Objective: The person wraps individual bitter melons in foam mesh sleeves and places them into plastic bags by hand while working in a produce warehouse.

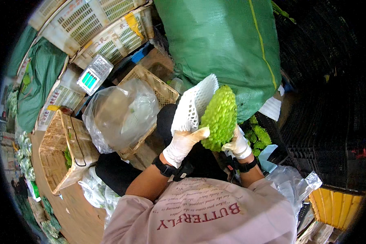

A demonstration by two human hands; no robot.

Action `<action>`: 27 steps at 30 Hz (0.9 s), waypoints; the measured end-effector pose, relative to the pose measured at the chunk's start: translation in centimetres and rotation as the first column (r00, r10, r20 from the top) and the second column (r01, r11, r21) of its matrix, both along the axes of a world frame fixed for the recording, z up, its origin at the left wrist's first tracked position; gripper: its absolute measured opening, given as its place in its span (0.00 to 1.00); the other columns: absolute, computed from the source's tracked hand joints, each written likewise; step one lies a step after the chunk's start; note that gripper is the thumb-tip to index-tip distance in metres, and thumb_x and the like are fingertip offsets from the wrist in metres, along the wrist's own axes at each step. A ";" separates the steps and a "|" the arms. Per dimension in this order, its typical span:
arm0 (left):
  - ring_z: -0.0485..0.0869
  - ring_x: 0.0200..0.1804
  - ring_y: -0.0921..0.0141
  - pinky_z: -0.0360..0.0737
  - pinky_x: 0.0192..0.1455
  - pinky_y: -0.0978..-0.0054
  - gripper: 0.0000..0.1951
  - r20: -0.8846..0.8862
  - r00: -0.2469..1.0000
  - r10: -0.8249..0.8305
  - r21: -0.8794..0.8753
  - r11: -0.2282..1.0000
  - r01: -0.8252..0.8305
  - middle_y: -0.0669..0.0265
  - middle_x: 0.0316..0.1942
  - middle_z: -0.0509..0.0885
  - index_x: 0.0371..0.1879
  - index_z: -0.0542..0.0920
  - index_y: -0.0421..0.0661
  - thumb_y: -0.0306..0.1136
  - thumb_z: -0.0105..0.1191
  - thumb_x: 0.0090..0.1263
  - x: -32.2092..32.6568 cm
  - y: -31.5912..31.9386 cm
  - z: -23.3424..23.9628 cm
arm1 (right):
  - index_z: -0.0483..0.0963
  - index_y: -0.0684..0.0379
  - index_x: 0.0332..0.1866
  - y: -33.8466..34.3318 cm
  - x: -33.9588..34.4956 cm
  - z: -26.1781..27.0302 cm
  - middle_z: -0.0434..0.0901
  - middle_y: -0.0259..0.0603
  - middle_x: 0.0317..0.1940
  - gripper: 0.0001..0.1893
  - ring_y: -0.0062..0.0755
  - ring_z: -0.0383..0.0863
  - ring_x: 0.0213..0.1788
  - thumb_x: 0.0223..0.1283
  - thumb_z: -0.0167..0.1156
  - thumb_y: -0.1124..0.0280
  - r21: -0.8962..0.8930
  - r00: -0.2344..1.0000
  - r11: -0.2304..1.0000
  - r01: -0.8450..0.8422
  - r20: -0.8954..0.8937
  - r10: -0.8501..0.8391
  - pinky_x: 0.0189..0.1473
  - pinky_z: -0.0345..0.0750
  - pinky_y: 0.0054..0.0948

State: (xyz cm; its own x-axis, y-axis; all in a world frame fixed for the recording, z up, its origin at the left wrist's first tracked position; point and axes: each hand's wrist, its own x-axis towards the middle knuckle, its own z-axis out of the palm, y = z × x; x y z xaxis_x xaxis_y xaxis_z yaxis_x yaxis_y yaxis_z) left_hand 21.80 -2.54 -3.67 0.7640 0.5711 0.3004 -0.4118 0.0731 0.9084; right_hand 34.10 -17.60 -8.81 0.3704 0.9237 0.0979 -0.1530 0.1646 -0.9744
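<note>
A large, knobbly green bitter melon [220, 117] stands tilted between my gloved hands. My right hand [238, 142] grips its lower end from the right side. My left hand [183, 145] holds a white foam net sleeve [195, 102] at its lower end, with the thumb extended against the melon. The sleeve lies just left of the melon, and the melon is outside it. Both hands wear white gloves, with black bands at the wrists. Several more bitter melons [257, 137] lie low at the right, partly hidden behind my right hand.
A crate lined with a clear plastic bag [122, 113] stands at the left, beside a tipped plastic crate [53, 152]. A big green woven sack [219, 45] rises ahead. A scale display [90, 80] stands near stacked white crates [85, 27]. Dark crates [326, 158] and a yellow crate [335, 207] are at right.
</note>
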 end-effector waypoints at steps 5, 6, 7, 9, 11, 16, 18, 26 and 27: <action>0.65 0.63 0.67 0.59 0.66 0.71 0.44 -0.159 0.987 0.020 0.216 0.976 0.015 0.60 0.61 0.67 0.64 0.61 0.37 0.48 0.67 0.51 -1.7 1.9 0.3 | 0.43 0.58 0.72 1.4 -1.2 3.5 0.57 0.39 0.67 0.63 0.32 0.56 0.68 0.25 0.77 0.77 -0.090 0.989 0.995 -0.036 0.143 0.048 0.69 0.54 0.32; 0.65 0.63 0.66 0.59 0.67 0.70 0.43 -0.148 0.989 0.012 0.230 0.973 0.023 0.60 0.61 0.67 0.63 0.62 0.37 0.48 0.66 0.52 -1.8 2.1 0.4 | 0.43 0.59 0.72 1.5 -1.4 4.0 0.57 0.39 0.67 0.62 0.32 0.56 0.68 0.25 0.77 0.77 -0.109 0.993 0.993 -0.038 0.105 0.050 0.69 0.54 0.32; 0.65 0.63 0.66 0.59 0.67 0.70 0.43 -0.146 0.989 0.018 0.231 0.973 0.017 0.60 0.61 0.67 0.63 0.62 0.37 0.48 0.66 0.52 -1.9 2.1 0.6 | 0.44 0.60 0.72 1.6 -1.6 4.2 0.57 0.40 0.67 0.62 0.32 0.56 0.68 0.25 0.77 0.76 -0.126 0.996 0.991 -0.041 0.068 0.050 0.69 0.54 0.32; 0.65 0.63 0.64 0.58 0.67 0.68 0.42 -0.043 0.995 0.088 0.340 0.938 -0.068 0.59 0.61 0.67 0.63 0.62 0.37 0.48 0.65 0.53 -2.1 2.1 1.2 | 0.44 0.60 0.72 1.6 -1.8 4.2 0.57 0.40 0.67 0.62 0.32 0.56 0.69 0.26 0.77 0.74 -0.095 0.986 0.995 -0.033 0.157 0.048 0.69 0.54 0.32; 0.65 0.63 0.62 0.58 0.67 0.66 0.41 -0.030 0.993 0.118 0.299 0.949 -0.103 0.58 0.60 0.68 0.62 0.62 0.36 0.50 0.63 0.54 -2.4 2.1 1.9 | 0.44 0.62 0.71 1.8 -2.0 4.5 0.57 0.41 0.67 0.61 0.32 0.55 0.69 0.28 0.77 0.72 -0.114 0.953 0.993 0.003 0.302 0.032 0.69 0.54 0.32; 0.70 0.59 0.65 0.63 0.64 0.68 0.35 -0.048 0.993 0.104 0.402 0.912 -0.076 0.58 0.56 0.72 0.60 0.65 0.37 0.38 0.64 0.54 -3.5 2.9 3.2 | 0.60 0.50 0.64 3.2 -2.3 5.1 0.70 0.51 0.54 0.49 0.52 0.74 0.52 0.30 0.77 0.56 0.141 0.561 0.989 0.039 0.816 -0.139 0.51 0.74 0.39; 0.74 0.54 0.67 0.67 0.60 0.72 0.30 -0.011 0.994 0.107 0.286 0.953 -0.100 0.59 0.52 0.76 0.57 0.70 0.38 0.30 0.64 0.53 -3.4 3.3 3.3 | 0.61 0.50 0.64 3.4 -2.4 5.3 0.70 0.50 0.53 0.48 0.51 0.74 0.52 0.30 0.77 0.56 0.084 0.542 0.995 0.054 0.834 -0.100 0.52 0.74 0.39; 0.73 0.57 0.65 0.65 0.63 0.69 0.21 -0.162 0.963 0.214 0.039 0.977 -0.210 0.59 0.55 0.75 0.57 0.70 0.36 0.34 0.49 0.68 -3.1 3.9 2.9 | 0.59 0.59 0.66 3.6 -3.6 6.4 0.71 0.50 0.53 0.50 0.48 0.74 0.53 0.34 0.73 0.49 -0.156 0.605 0.987 0.033 0.789 0.104 0.54 0.72 0.36; 0.73 0.57 0.65 0.65 0.63 0.69 0.21 -0.163 0.962 0.217 0.040 0.976 -0.213 0.59 0.55 0.75 0.57 0.70 0.36 0.34 0.49 0.68 -3.3 3.9 2.3 | 0.57 0.60 0.67 3.6 -3.6 6.4 0.70 0.50 0.55 0.52 0.45 0.73 0.56 0.35 0.74 0.48 -0.192 0.622 0.981 0.028 0.772 0.133 0.57 0.71 0.35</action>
State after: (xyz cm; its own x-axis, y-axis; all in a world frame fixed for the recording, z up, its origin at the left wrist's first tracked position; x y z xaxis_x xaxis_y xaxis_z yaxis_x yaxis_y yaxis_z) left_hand 18.47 1.36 -1.32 0.6638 0.7223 0.1940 -0.2593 -0.0210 0.9656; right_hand 30.48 -14.00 -2.44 0.1795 0.9693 0.1681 0.6723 0.0039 -0.7402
